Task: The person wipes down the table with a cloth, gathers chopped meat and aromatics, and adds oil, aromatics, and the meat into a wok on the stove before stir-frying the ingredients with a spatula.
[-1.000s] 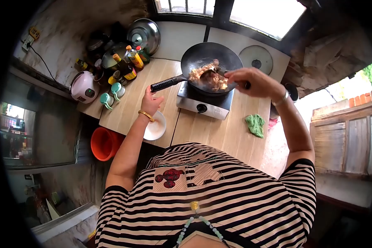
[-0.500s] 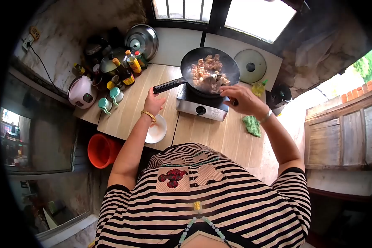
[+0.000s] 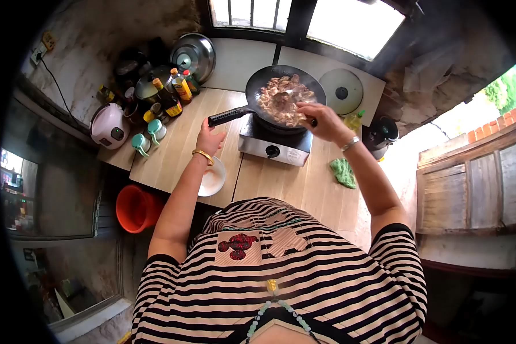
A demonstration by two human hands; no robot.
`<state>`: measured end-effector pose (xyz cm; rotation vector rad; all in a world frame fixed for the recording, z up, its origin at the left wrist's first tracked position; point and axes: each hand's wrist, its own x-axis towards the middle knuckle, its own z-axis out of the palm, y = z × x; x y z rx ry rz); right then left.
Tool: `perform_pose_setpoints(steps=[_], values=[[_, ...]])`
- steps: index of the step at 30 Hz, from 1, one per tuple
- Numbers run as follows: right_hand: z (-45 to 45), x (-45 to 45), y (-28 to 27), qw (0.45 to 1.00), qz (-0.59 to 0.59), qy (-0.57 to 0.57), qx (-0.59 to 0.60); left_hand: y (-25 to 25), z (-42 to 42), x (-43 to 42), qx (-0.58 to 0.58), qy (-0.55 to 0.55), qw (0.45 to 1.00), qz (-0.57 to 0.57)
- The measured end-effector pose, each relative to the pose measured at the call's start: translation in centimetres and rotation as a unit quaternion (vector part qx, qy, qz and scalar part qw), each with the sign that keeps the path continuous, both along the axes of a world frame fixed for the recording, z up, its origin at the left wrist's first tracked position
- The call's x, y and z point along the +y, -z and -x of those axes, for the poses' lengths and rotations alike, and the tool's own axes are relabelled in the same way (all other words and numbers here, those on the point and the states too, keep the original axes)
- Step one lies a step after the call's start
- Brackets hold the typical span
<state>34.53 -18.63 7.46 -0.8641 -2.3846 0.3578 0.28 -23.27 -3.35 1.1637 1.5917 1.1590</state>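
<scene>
A black wok [image 3: 259, 77] with a long black handle [image 3: 228, 116] sits on the stove, full of browned chopped meat [image 3: 295, 89]. My right hand [image 3: 325, 121] is closed around a spatula, its dark handle end [image 3: 311, 122] showing beside the palm. The metal spatula head [image 3: 282, 98] is down among the meat. My left hand [image 3: 210, 140] is at the tip of the wok handle, fingers up against its end and thumb held apart, not wrapped round it. Just below that wrist lies a white bowl [image 3: 217, 182], partly covered by the forearm.
The wok stands on a silver gas stove [image 3: 273, 150]. Behind it leans a glass lid [image 3: 350, 86]. Sauce bottles [image 3: 180, 87], jars [image 3: 156, 131] and a rice cooker [image 3: 110, 126] crowd the left. A green cloth [image 3: 343, 173] lies right; a red bucket [image 3: 137, 209] is lower left.
The spatula head has moved up and left through the meat, which is now spread more evenly. My left hand stays by the handle tip. The whole view has shifted slightly.
</scene>
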Motion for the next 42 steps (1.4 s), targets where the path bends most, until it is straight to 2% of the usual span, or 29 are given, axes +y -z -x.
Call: perform_pose_setpoints(steps=[1,3,5,7,8,9,12,15,16,19,20,24,27,30,33,34,35,36,39,41,42], values=[[0.2,-0.4,1.1,0.997,0.062,0.032,-0.044,0.0,-0.1,0.0,-0.006,-0.006,1.0,-0.005],[-0.2,-1.4,2.1,0.999,0.008,-0.002,-0.051,0.1,0.0,0.0,-0.009,-0.002,1.0,0.001],[-0.1,-3.7,-0.3,0.995,0.057,-0.007,-0.076,0.2,0.1,0.0,-0.009,-0.002,1.0,0.002],[-0.7,-4.5,-2.1,0.991,0.061,-0.025,-0.114,0.5,0.4,0.4,-0.009,0.006,1.0,-0.001],[-1.4,-4.0,-2.4,0.996,0.026,-0.045,-0.077,0.6,0.4,0.5,-0.009,0.005,1.0,0.0],[-1.7,-4.1,-4.2,0.99,0.121,0.0,-0.074,0.7,0.4,0.5,-0.008,0.004,1.0,0.002],[-2.3,-5.3,-8.3,0.991,0.099,0.009,-0.084,0.1,0.0,0.2,-0.013,-0.012,1.0,0.002],[-2.3,-5.2,-6.0,0.991,0.069,-0.037,-0.11,0.2,0.1,0.2,-0.027,-0.003,1.0,-0.003],[-2.4,-4.4,-3.7,0.992,0.056,-0.041,-0.101,0.3,0.2,0.2,-0.024,0.004,1.0,0.0],[-2.1,-3.5,0.1,0.996,0.074,0.029,-0.049,0.5,0.4,0.5,-0.025,0.012,1.0,0.004],[-2.0,-3.4,0.8,0.997,0.046,0.026,-0.063,0.7,0.4,0.4,-0.025,0.01,1.0,0.006],[-0.8,-5.2,-2.2,0.995,0.031,-0.014,-0.095,-1.4,0.2,-0.3,-0.015,0.005,1.0,0.021],[-0.1,-7.0,-5.9,0.988,0.133,0.048,-0.058,-0.8,0.3,0.0,-0.02,0.012,1.0,0.019],[0.1,-7.6,-7.0,0.989,0.127,0.032,-0.066,-1.0,0.3,0.0,-0.024,0.011,0.999,0.03],[0.3,-5.9,-3.3,0.995,0.094,0.009,-0.028,-1.1,0.4,0.1,-0.036,0.013,0.999,0.036],[0.6,-4.7,-2.1,0.999,0.046,-0.003,0.008,-1.0,0.4,-0.2,-0.039,0.015,0.999,0.029],[0.3,-4.1,-1.6,0.99,0.135,0.042,0.009,-0.9,0.5,-0.5,-0.042,0.015,0.999,0.021],[-0.1,-2.8,-0.5,0.986,0.149,0.062,0.05,-0.6,0.5,-0.5,-0.046,0.002,0.999,0.014],[-2.6,0.2,-1.9,0.966,0.191,0.109,0.133,-0.7,0.8,-0.6,-0.042,0.0,0.999,0.022],[-4.8,2.6,-2.2,0.952,0.172,0.11,0.228,-0.8,0.9,-0.9,-0.056,0.003,0.998,0.01],[-4.9,2.5,-3.8,0.945,0.182,0.163,0.217,-0.7,0.8,-1.1,-0.064,0.005,0.998,0.004]])
